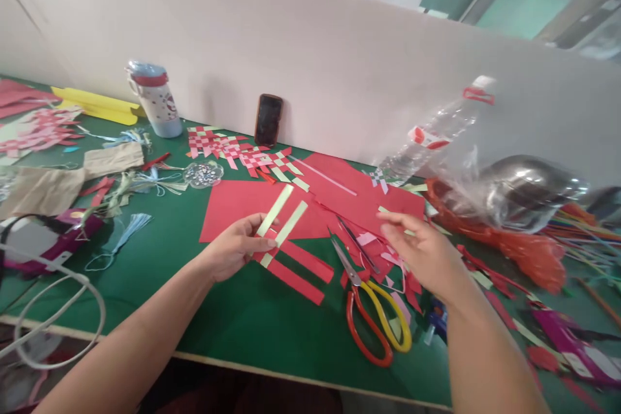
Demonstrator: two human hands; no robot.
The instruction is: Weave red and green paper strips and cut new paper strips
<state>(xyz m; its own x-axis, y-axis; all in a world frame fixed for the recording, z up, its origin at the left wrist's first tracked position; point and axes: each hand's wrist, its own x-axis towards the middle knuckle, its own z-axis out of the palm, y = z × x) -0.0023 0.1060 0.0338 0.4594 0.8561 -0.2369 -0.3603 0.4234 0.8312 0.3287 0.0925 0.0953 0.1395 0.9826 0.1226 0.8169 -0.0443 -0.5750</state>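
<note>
My left hand pinches a small weave of paper strips. Two pale green strips point up and away from it, and two red ones stretch down to the right. My right hand hovers to the right above paper scraps, with its fingers bent together around a pale green paper strip; the fingers cover most of that strip. Between the hands lie scissors with one red and one yellow handle, blades slightly apart. Beside them is a dark, slim pointed tool. Red paper sheets lie behind.
Finished-looking woven pieces lie near a propped phone and a bottle. A bead dish sits left. Purple glue guns with cables flank the work area. At right are a plastic bottle and a red bag.
</note>
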